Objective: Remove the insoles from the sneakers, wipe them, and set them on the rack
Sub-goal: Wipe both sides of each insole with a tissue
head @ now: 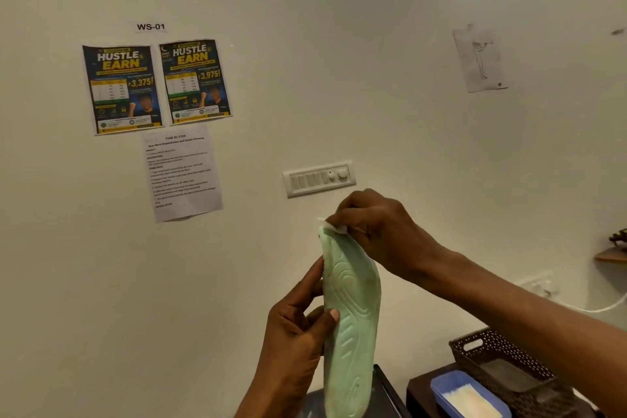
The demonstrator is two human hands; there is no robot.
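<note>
pale green moulded foam insole [353,316] held upright in mid-air, patterned side towards us | left hand [295,332] grip closed round its middle edge, thumb across the front | right hand [376,227] grip narrow, pinching small white wipe [334,226] against the insole's top end

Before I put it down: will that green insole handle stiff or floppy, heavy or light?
The green insole probably flexes: it looks thin, and its tip curves slightly where the right hand presses a white wipe. Likely light, since the left hand steadies it upright with thumb and fingertips alone. Its moulded ridges should give some grip.
</note>
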